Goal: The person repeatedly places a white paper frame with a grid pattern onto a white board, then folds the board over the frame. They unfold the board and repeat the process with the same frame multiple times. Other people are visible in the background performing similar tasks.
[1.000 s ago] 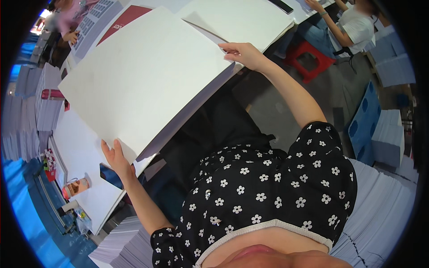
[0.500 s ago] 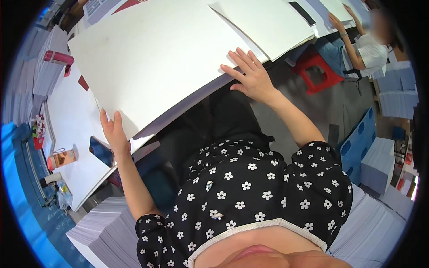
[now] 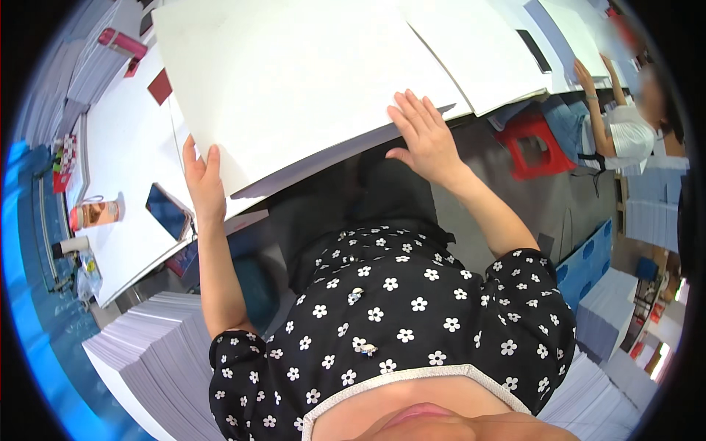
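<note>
A large white sheet of paper or board [image 3: 294, 81] lies in front of me, its near edge reaching past the table's edge. At its left edge is my left hand [image 3: 203, 180], thumb and fingers apart; whether the edge lies between them is hard to make out. My right hand [image 3: 426, 140] rests flat on the sheet's near right part, fingers stretched out and holding nothing. Beyond that hand, another white sheet [image 3: 478, 55] lies on the right, its left edge meeting the big one.
Left on the white table [image 3: 132, 158] are a phone [image 3: 168, 211], a jar [image 3: 95, 214] and a pink bottle [image 3: 123, 42]. A black phone [image 3: 534, 51] lies far right. There, a person [image 3: 625, 128] works beside a red stool [image 3: 531, 151]. Paper stacks [image 3: 158, 360] stand near me.
The big sheet appears further right in view, and my left hand has shifted up along its left edge. My right hand has moved slightly right and down, with its fingers closer together.
</note>
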Demonstrator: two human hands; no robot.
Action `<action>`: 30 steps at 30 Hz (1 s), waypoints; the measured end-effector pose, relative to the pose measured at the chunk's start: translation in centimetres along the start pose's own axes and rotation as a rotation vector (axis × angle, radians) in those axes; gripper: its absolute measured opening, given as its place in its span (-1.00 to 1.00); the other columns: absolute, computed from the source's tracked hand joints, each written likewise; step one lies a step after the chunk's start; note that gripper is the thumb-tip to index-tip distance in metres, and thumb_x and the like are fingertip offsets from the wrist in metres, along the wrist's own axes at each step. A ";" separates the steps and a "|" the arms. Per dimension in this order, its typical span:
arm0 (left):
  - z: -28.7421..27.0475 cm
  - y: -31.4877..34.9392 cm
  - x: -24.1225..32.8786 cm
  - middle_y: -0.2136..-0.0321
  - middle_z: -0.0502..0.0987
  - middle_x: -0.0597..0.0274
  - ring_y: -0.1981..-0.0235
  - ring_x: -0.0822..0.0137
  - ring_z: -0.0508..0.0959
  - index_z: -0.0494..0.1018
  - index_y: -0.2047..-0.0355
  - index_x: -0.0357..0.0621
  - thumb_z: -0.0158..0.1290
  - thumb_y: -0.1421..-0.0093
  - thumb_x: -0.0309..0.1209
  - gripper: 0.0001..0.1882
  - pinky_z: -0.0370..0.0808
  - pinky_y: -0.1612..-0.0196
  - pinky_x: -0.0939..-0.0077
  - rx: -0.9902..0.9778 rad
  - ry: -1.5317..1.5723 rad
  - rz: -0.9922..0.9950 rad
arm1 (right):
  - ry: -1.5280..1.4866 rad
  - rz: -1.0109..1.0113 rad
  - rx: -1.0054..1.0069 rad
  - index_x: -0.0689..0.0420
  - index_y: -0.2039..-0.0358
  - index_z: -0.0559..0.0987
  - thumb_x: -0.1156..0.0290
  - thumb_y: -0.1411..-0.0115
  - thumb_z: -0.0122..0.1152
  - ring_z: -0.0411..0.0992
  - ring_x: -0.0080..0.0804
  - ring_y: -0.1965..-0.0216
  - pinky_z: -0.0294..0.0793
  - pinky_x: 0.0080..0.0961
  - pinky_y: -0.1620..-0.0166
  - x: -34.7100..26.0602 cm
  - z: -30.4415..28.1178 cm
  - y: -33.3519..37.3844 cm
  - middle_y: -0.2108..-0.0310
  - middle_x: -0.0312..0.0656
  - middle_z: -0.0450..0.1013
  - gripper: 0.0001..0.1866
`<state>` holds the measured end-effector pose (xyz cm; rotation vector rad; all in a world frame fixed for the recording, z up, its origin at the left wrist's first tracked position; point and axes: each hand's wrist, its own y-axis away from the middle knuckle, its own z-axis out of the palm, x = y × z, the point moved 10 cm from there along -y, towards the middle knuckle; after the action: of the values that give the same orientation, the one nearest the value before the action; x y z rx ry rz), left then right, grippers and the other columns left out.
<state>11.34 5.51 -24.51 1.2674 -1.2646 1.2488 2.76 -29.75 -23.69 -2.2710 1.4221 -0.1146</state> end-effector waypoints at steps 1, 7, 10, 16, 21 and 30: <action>0.0 0.1 0.0 -0.05 0.46 -0.11 -0.04 0.27 0.49 0.02 -0.32 -0.28 -0.08 -0.39 -0.48 -0.45 0.43 -0.07 0.45 0.006 -0.004 -0.004 | -0.028 -0.009 -0.021 0.08 -0.27 0.31 0.13 0.09 0.44 0.13 -0.04 -0.36 0.12 -0.01 -0.34 -1.1 0.4 -0.4 -0.31 -0.02 0.20 -0.10; 0.1 0.1 0.3 -0.03 0.49 -0.12 -0.01 0.30 0.52 0.02 -0.32 -0.27 -0.07 -0.38 -0.48 -0.44 0.44 -0.05 0.48 0.003 -0.020 -0.029 | 0.003 -0.055 -0.028 -0.14 -0.27 0.35 0.08 0.10 0.45 0.15 -0.11 -0.34 0.10 -0.02 -0.34 -4.8 1.4 -2.0 -0.30 -0.16 0.24 -0.13; 0.1 0.1 -0.1 -0.01 0.51 -0.09 0.01 0.30 0.53 0.04 -0.31 -0.29 -0.07 -0.37 -0.50 -0.45 0.44 -0.04 0.48 0.001 -0.004 -0.029 | 0.013 -0.051 -0.036 -0.20 -0.28 0.35 0.11 0.10 0.46 0.14 -0.12 -0.35 0.07 -0.02 -0.34 -4.6 1.6 -1.8 -0.31 -0.18 0.23 -0.14; -1.1 -0.3 -0.2 -0.02 0.48 0.08 0.04 0.32 0.48 0.35 -0.15 -0.32 0.07 -0.28 -0.44 -0.56 0.42 -0.01 0.46 0.057 -0.359 0.026 | 0.035 -0.063 -0.021 -0.22 -0.27 0.37 0.16 0.10 0.45 0.13 -0.12 -0.35 0.07 -0.02 -0.34 -4.5 1.9 -1.7 -0.31 -0.20 0.22 -0.16; -2.2 -0.6 -0.7 -0.25 0.27 -0.03 -0.23 0.14 0.31 0.36 -0.19 -0.19 0.04 -0.30 -0.38 -0.54 0.26 -0.25 0.32 0.100 -0.562 0.267 | 0.020 -0.059 -0.002 -0.22 -0.26 0.37 0.18 0.09 0.45 0.12 -0.10 -0.36 0.06 0.00 -0.34 -4.7 2.1 -1.8 -0.32 -0.20 0.21 -0.17; -1.7 -1.0 -4.0 -0.29 0.27 -0.02 -0.28 0.19 0.29 0.23 -0.30 -0.26 -0.07 -0.38 -0.42 -0.50 0.21 -0.29 0.38 0.023 -0.168 0.061 | 0.011 -0.047 0.006 -0.21 -0.26 0.37 0.21 0.09 0.46 0.11 -0.08 -0.36 0.02 0.00 -0.35 -4.9 2.2 -1.9 -0.33 -0.18 0.20 -0.17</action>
<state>12.47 7.50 -28.30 1.3824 -1.4214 1.2232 2.80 -24.05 -24.06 -2.3027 1.3730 -0.1456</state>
